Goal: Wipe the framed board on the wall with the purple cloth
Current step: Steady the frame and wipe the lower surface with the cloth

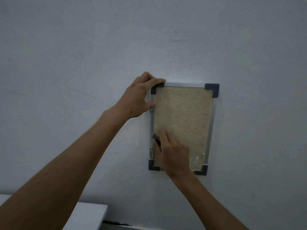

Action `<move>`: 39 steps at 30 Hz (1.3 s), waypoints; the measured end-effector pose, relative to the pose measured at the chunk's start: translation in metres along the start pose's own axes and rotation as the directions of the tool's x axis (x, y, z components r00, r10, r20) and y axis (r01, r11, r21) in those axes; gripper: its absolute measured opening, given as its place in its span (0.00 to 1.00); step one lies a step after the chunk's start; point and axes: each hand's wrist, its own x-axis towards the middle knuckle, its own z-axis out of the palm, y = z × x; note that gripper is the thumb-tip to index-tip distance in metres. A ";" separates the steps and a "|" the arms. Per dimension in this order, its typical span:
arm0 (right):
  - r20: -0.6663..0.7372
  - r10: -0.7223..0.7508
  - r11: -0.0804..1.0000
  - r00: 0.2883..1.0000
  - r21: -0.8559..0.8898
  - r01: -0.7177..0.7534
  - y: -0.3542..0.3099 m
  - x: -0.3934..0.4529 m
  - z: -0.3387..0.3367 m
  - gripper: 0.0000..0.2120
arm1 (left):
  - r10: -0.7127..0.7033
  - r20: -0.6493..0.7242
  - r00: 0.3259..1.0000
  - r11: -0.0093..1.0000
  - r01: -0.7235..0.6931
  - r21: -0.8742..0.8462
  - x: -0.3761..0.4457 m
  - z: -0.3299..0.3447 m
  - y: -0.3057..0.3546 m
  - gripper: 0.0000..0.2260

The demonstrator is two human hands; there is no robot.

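The big grey wall (83,55) fills almost everything I can see. Down at about 7 o'clock, a white shelf (88,216) sticks out from it.

The framed board (184,113) hangs flat on the wall, a little toward 4 o'clock from the middle. It has a rough tan face, thin silver edges and dark caps on all four corners.

Two bare arms reach up to it from the bottom. The left hand (137,97) is at the board's 11 o'clock corner. Its fingers (157,80) curl over the top edge and the dark cap there, and the thumb presses on the left edge, so this hand holds the frame.

The right hand (172,151) lies on the board's face near its 7 o'clock corner. Its fingers are bent down and press a small dark bunch of cloth (157,139) against the board, close to the left edge. Only a little of the cloth peeks out past the fingertips, and I cannot tell its colour in this dim light.
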 end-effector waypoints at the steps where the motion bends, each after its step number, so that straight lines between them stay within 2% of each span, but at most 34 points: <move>1: -0.040 0.024 1.000 0.999 0.003 -0.024 0.000 0.012 -0.002 0.06 | 0.000 0.001 1.000 1.000 0.000 0.001 0.000 0.000 0.000 0.34; 4: -0.091 0.029 0.999 0.995 0.024 -0.027 -0.005 0.043 -0.004 0.08 | 0.003 0.002 1.000 1.000 -0.003 0.000 0.001 0.000 -0.001 0.34; 8: -0.049 -0.004 0.999 0.999 0.034 0.005 -0.005 0.023 -0.001 0.06 | -0.001 -0.002 1.000 1.000 0.001 -0.015 0.001 0.000 -0.001 0.34; 13: 0.108 -0.151 0.988 0.983 0.040 0.148 0.002 -0.027 0.004 0.08 | -0.004 0.006 1.000 1.000 0.004 -0.012 0.000 -0.001 0.002 0.33; 16: 0.098 -0.104 0.994 0.990 0.030 0.101 0.004 -0.017 0.001 0.07 | -0.012 0.010 1.000 1.000 0.013 -0.013 0.000 -0.001 0.003 0.34; 21: -0.045 0.103 0.994 0.994 0.052 -0.100 -0.002 0.013 -0.003 0.08 | -0.017 0.006 1.000 1.000 0.017 -0.014 0.000 -0.002 0.005 0.33; 27: 0.101 -0.021 0.999 0.995 0.027 0.019 -0.004 -0.030 0.000 0.08 | -0.021 0.010 1.000 1.000 0.021 -0.011 0.000 -0.002 0.003 0.33; 33: -0.008 0.290 0.957 0.957 0.030 -0.290 0.001 -0.032 -0.005 0.10 | -0.017 0.006 1.000 1.000 0.017 -0.005 0.001 0.000 0.003 0.33; 35: 0.044 0.266 0.964 0.963 0.010 -0.266 -0.014 -0.035 0.001 0.08 | -0.022 0.004 1.000 1.000 0.022 -0.004 0.000 0.000 0.002 0.33; 37: 0.096 0.163 0.987 0.982 -0.022 -0.162 -0.023 -0.037 0.007 0.08 | -0.021 0.003 1.000 1.000 0.021 0.005 0.001 0.001 0.003 0.33; 39: 0.101 0.134 0.991 0.986 -0.030 -0.132 -0.020 -0.036 0.006 0.09 | -0.019 0.008 1.000 1.000 0.018 0.014 0.000 0.001 0.005 0.33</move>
